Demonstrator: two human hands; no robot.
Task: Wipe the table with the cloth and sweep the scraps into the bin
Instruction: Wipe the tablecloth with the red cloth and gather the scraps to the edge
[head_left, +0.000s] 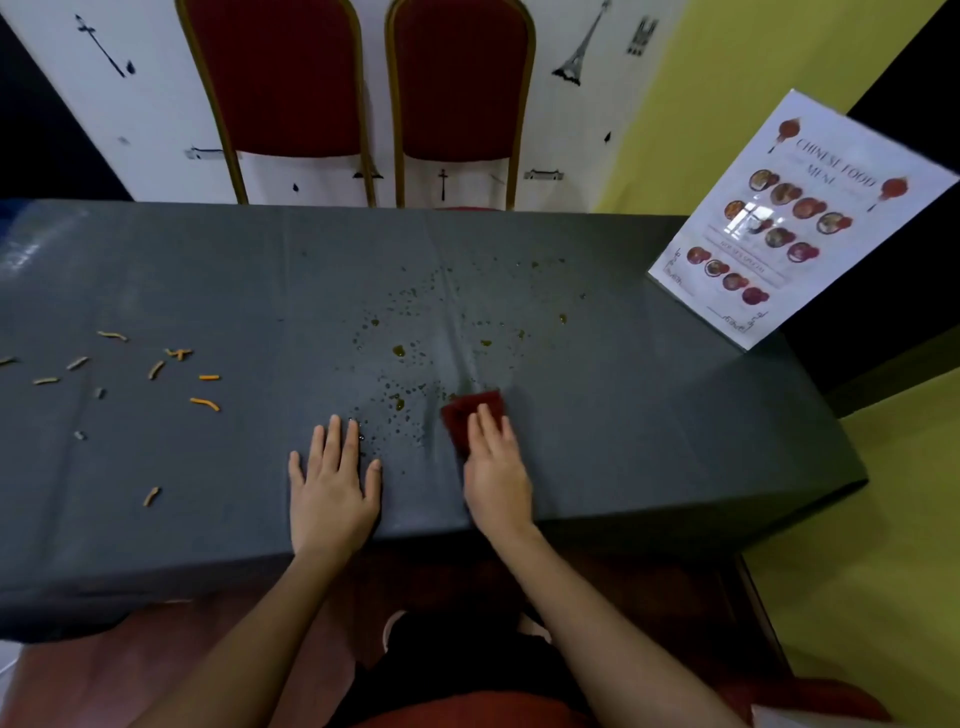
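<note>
Scraps (156, 370) lie on the left of the surface (623, 415), drops (415, 332) in the middle, a menu card (795, 218) at the far right corner. Near the front edge the right hand (496, 478) rests on the cloth (472, 408), the left hand (332, 483) flat beside it. Two chairs (280, 78) stand behind.

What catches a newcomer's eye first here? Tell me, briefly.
The right hand presses a dark red cloth onto the grey table near its front edge, beside a spatter of brownish drops at the centre. Orange scraps lie scattered on the table's left; the left hand rests flat.
</note>
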